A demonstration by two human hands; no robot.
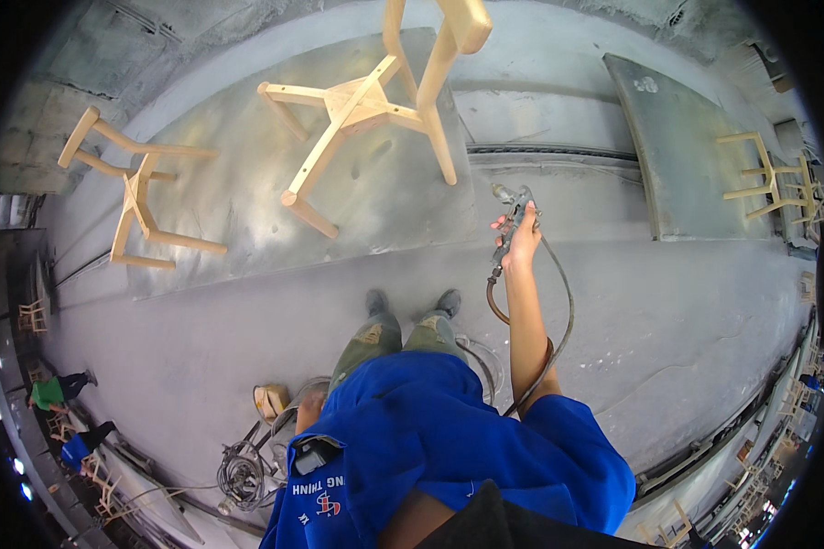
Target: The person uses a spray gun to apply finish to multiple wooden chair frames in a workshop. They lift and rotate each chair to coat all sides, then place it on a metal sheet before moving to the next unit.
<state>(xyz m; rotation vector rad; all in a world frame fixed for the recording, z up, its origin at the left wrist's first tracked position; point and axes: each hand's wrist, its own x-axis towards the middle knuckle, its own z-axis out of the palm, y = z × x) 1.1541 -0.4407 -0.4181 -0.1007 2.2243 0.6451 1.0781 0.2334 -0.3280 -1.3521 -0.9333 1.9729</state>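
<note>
I hold the spray gun (513, 215) in my right hand (523, 245), fingers wrapped around its grip, arm stretched forward so the nozzle faces the wooden chair frame (368, 105) hanging just ahead and above. I judge the outstretched arm keeps the gun well apart from my blue shirt (449, 448). The hose (563, 306) loops back from the gun along my forearm and down toward my side, slack enough not to drag. My left hand is not in view; I cannot tell its state. A 2nd chair frame (133, 192) hangs to the left, a 3rd (767, 176) to the right, each in front of a grey backing panel (677, 146). Coiled hose (243, 476) lies on the floor (201, 339) behind my left side.
</note>
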